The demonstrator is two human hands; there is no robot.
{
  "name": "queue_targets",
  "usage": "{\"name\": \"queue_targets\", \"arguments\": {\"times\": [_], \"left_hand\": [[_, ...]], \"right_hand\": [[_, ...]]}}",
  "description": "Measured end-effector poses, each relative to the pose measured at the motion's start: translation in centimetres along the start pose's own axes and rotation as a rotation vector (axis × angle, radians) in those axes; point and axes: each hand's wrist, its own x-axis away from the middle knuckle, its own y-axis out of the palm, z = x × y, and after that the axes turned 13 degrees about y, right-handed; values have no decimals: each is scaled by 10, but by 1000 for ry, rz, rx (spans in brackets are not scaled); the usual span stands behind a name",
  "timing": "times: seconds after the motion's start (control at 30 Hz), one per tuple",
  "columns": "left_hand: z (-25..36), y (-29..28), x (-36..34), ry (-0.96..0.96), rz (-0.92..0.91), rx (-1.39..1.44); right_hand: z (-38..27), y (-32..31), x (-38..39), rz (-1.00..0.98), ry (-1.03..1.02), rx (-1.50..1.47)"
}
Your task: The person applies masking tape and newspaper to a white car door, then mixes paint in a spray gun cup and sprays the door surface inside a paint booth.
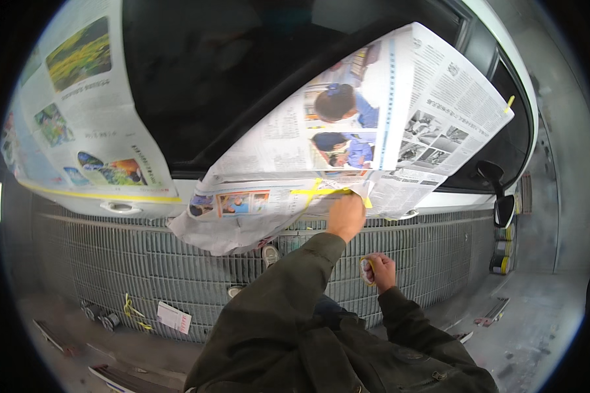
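Note:
My left hand (347,217) is closed at the lower part of a newspaper sheet (275,147), with its fingertips on a creased bit of paper. Crossed strips of yellow masking tape (316,190) lie on the newspaper just left of these fingers, and a short yellow piece shows to their right. In my right hand (384,270), held lower and apart from the car, is a roll of masking tape (366,271). The newspaper hangs over the side of a white car (475,200) and its dark window (210,59); its lower left edge droops loosely.
Another newspaper (105,131) is taped along its lower edge at the left, above a door handle (120,207). The side mirror (503,209) sticks out at right, near stacked cans (501,249). A card (174,318) and tape scraps (132,308) lie on the grated floor (242,275).

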Motion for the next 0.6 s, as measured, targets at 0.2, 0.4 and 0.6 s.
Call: {"name": "queue_targets", "arguments": {"times": [0.2,0.4,0.6], "left_hand": [[-31,-60,113,-116,0,424],[-28,-147,299,-502,428,670],[24,-175,460,-507,788,342]], "right_hand": [[30,58,-23,-238,-512,424],[32,217,77,-840,264,126],[123,306,123,-1334,80,818]]}}
